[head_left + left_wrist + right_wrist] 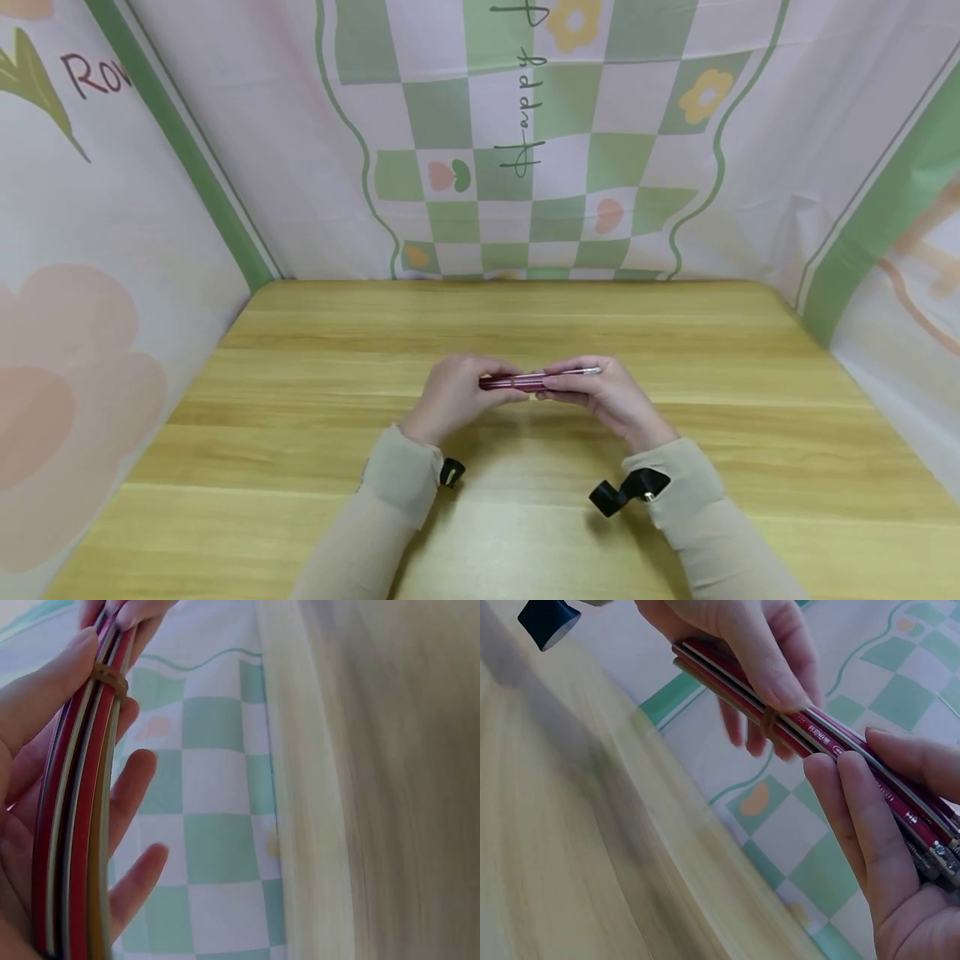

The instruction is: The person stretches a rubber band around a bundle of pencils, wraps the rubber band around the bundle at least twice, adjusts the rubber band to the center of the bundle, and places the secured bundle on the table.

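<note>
Both hands hold a bundle of striped red, dark and white pencils [525, 382] level above the table. A tan rubber band [769, 727] wraps the bundle near its middle. My left hand [453, 398] grips the unerasered end, its thumb along one side near the band in the left wrist view. The lower fingers of that hand stick out past the pencils. At the other end, my right hand [618, 398] pinches the bundle between thumb and fingers. Metal ferrules [945, 859] show by the right palm in the right wrist view.
The wooden table [525, 533] spreads beneath both hands. A printed cloth [502, 167] with green and white checks hangs behind it, with more patterned cloth on both sides. Black wrist cameras [630, 490] are strapped over the sleeves.
</note>
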Tool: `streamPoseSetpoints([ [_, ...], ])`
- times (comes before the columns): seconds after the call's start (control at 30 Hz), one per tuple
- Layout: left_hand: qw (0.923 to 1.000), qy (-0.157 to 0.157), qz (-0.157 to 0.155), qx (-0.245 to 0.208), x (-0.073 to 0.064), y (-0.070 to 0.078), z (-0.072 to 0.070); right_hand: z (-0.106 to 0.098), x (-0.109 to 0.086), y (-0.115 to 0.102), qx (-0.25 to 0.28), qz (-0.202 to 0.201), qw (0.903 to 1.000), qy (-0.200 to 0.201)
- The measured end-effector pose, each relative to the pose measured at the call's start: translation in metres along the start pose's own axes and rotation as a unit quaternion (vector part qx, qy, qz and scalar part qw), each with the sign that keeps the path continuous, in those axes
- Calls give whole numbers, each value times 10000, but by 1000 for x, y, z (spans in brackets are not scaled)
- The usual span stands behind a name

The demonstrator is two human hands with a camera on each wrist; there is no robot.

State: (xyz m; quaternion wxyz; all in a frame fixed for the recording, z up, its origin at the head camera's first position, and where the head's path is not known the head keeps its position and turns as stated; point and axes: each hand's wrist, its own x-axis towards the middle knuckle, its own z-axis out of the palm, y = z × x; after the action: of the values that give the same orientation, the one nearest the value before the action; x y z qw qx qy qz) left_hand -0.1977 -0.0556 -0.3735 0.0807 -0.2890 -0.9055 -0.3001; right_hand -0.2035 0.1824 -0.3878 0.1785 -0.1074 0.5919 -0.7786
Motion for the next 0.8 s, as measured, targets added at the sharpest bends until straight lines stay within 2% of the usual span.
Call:
streamPoseSetpoints([
  [0.17, 9985, 275, 197, 426, 0, 5, 3, 3, 0, 1, -14, -15, 10000, 35],
  [0.27, 9953, 481, 428, 728, 0, 8, 6, 5, 0, 2, -5, -38, 10000, 69],
  [0.43, 9898, 804, 848, 816, -1, 11, 12, 9, 1, 4, -24, 12, 10000, 95],
  [0.6, 9917, 805, 684, 734, -2, 10, 14, 10, 1, 4, -13, 53, 9998, 169],
  [0.73, 9946, 515, 419, 791, -2, 6, 9, 7, 1, 2, 55, 19, 9999, 163],
  [0.8, 9962, 296, 168, 799, -2, 2, 5, 5, 1, 1, 125, -18, 9998, 152],
])
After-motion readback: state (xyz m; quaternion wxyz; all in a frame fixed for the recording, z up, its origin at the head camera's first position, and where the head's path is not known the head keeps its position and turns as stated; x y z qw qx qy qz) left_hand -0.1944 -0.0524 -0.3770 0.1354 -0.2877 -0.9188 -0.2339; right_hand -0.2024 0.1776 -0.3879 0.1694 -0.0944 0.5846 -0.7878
